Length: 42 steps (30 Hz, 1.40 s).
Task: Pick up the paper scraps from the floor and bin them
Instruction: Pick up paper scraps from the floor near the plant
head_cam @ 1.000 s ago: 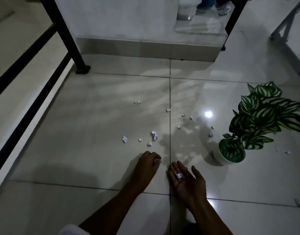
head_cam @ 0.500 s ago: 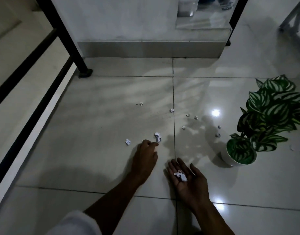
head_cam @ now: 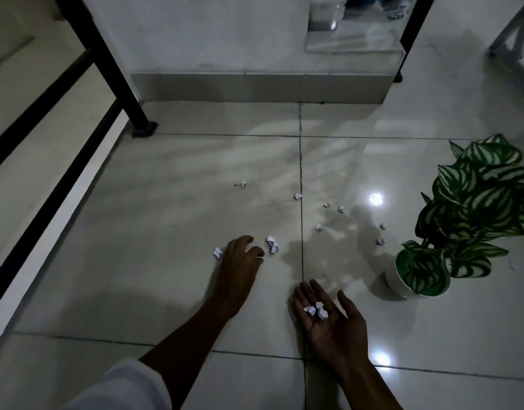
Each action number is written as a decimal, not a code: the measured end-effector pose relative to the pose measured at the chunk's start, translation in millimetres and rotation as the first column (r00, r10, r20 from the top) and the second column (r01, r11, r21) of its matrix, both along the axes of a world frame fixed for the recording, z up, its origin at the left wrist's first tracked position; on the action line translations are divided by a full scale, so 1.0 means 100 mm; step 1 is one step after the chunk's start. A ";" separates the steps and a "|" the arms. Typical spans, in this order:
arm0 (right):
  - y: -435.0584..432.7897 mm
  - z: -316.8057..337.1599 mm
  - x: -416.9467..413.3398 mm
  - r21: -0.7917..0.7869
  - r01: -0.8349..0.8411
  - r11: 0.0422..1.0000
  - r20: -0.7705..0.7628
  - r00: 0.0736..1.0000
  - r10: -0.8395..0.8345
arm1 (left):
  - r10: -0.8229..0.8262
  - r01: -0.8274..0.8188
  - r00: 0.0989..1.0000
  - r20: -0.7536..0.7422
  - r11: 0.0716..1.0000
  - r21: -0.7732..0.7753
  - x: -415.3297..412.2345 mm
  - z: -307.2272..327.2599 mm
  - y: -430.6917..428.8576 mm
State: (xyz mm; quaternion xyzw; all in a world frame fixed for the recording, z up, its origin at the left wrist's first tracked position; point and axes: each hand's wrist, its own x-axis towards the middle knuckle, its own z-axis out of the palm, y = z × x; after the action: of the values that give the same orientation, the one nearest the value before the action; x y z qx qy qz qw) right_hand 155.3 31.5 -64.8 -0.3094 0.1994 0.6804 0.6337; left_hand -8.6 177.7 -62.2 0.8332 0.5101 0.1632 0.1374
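Observation:
Several crumpled white paper scraps lie on the glossy tiled floor (head_cam: 136, 232). My left hand (head_cam: 238, 261) rests palm down on the floor with its fingers curled. It sits between one scrap at its left (head_cam: 217, 252) and a larger scrap at its right (head_cam: 272, 244). Whether its fingertips pinch anything is hidden. My right hand (head_cam: 329, 324) is held palm up, low over the floor, with three small scraps in the palm (head_cam: 316, 309). More scraps lie farther off (head_cam: 298, 196), (head_cam: 319, 226), (head_cam: 380, 240). No bin is in view.
A potted plant with striped green leaves (head_cam: 473, 208) stands in a white pot (head_cam: 392, 284) at the right, close to the far scraps. A black railing post (head_cam: 107, 69) stands at the left. A grey step (head_cam: 255, 87) runs along the back.
My left hand has reached forward and left across the floor to the scraps ahead. The right palm now holds more scraps than a second ago.

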 end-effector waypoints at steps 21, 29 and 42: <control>0.05 0.21 -0.10 0.017 -0.021 1.000 0.002 1.000 0.021 | -0.318 0.430 0.881 0.350 0.848 -0.311 0.41 0.41 -0.83; 0.11 0.11 -0.13 0.048 -0.003 0.999 -0.013 1.000 0.004 | 0.402 -0.251 0.820 0.408 0.892 -0.375 -0.13 0.34 -0.23; 0.10 0.01 -0.13 0.072 -0.075 0.995 -0.015 0.997 0.077 | -0.006 -0.004 0.983 -0.181 0.999 -0.053 -0.60 0.06 0.13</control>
State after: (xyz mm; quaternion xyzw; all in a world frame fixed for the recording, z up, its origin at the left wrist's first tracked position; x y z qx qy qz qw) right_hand 142.8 41.6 -64.2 -0.2878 0.1688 0.7135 0.6161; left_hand -68.2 190.6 -55.8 0.8410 0.5242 0.0732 0.1125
